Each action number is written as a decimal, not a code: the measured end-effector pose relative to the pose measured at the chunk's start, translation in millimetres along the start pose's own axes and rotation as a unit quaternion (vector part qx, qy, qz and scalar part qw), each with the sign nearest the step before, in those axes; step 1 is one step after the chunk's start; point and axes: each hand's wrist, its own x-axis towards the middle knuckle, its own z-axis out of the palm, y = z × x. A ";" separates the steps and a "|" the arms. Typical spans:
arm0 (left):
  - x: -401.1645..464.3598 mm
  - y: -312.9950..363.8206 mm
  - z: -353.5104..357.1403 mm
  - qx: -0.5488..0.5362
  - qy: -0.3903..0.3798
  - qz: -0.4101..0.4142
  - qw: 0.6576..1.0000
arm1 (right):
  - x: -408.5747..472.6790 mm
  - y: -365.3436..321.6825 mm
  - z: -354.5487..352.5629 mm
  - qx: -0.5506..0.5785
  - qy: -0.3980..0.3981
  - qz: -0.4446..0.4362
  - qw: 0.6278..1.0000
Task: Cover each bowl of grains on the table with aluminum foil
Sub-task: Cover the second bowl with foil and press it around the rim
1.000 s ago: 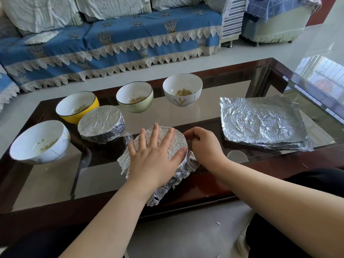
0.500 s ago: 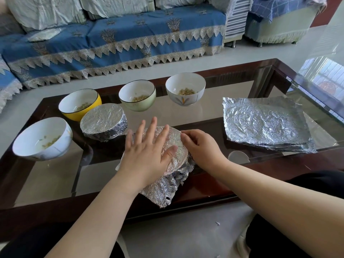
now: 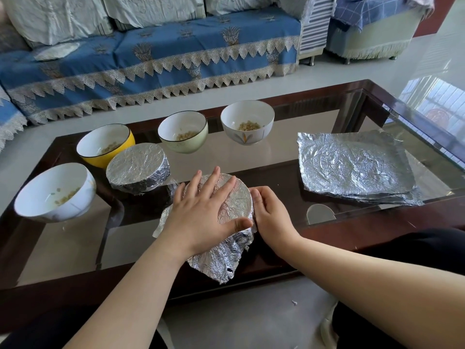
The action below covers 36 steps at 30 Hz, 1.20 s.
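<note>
Head view: at the near edge of the table (image 3: 352, 229), the left hand (image 3: 201, 217) lay flat, fingers straight, pinning the foil-draped bowl (image 3: 236, 197); the right hand (image 3: 271, 217) curled round its right flank, crimping; the loose foil flap (image 3: 219, 263) hung free, so a hard tug might tear it or tip the grains; half a second earlier, the right fingers sat atop the rim.

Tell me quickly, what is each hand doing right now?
Left hand: open, flat, pressing down on the foil.
Right hand: fingers curled around the foil's side edge, gripping it.
</note>
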 end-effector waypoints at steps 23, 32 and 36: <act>1.1 1.3 1.5 0.008 0.008 -0.007 1.000 | 23.7 -4.0 1.7 -0.013 -0.030 0.026 0.999; 2.3 4.6 3.1 0.003 0.012 -0.028 1.000 | 35.9 -13.5 -15.1 -0.108 -0.014 0.079 0.991; 2.6 4.7 3.1 0.004 0.010 -0.031 0.999 | 36.1 -23.7 -28.5 -0.190 -0.078 0.127 0.971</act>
